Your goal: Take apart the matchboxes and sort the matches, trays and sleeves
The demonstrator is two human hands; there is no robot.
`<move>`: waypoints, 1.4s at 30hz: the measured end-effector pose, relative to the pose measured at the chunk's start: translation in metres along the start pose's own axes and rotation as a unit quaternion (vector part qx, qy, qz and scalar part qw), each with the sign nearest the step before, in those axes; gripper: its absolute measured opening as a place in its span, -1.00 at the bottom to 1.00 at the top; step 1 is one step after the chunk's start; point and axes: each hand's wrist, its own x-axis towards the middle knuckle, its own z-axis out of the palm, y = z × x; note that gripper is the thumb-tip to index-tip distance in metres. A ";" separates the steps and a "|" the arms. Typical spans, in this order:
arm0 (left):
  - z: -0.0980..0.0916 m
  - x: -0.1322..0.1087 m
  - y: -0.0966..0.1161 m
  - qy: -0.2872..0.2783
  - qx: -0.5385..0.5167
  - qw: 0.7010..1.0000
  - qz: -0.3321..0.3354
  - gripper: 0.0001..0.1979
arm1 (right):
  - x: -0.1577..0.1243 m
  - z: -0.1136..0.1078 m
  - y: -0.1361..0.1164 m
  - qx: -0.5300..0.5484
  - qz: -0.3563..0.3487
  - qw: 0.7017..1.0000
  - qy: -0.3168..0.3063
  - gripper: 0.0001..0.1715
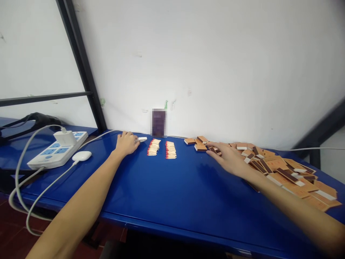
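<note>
Your left hand (126, 143) lies on the glossy blue tabletop (167, 194) at about 11 o'clock. Its fingers are loosely curled, and their tips meet a small white cardboard tray (142, 139) that pokes out toward 3 o'clock. Whether you pinch it or merely touch it, I cannot tell.

Your right hand (229, 157) reaches out at about 1 o'clock, palm down, with the fingers spread and released. The fingertips rest on an orange cardboard matchbox with a dark striking strip (215, 150) at the inner edge of the big heap.

At 12 o'clock, between your hands, lie two tidy heaps of red-tipped wooden matches (153, 147), side by side and just apart. Behind them a small dark object (159, 123), too blurred to name, stands against the white wall (215, 64).

The sprawling heap of orange cardboard matchboxes (291, 176) runs from 1 to 4 o'clock, partly under your right forearm. Several boxes show a white tray slid partway out.

As things lie, I judge the work to be at an early stage. Only two modest match heaps and one loose tray are set out, against a large heap of boxes. Which of those boxes are full and which are empty cannot be told.

At 9 o'clock sit a white power strip with blue sockets (55, 151), a white plug adapter (65, 137) seated in it, a white oval puck (82, 155) and trailing grey cables (18, 180).
</note>
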 end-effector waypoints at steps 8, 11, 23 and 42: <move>-0.001 0.000 -0.004 0.000 -0.030 0.999 -0.023 -0.69 | -0.003 0.034 -0.037 0.348 0.124 0.925 -0.090 -0.62; -0.002 -0.003 -0.012 -0.011 -0.036 0.998 -0.051 -0.72 | -0.003 0.047 -0.040 0.400 0.154 0.900 -0.079 -0.66; 0.009 -0.004 -0.010 -0.085 -0.062 0.994 0.009 -0.43 | -0.004 0.045 -0.034 0.660 0.219 0.716 -0.063 -0.62; -0.034 -0.032 0.091 -0.023 -0.427 0.882 0.200 -0.50 | 0.023 0.057 -0.078 0.683 0.312 0.656 -0.079 -0.75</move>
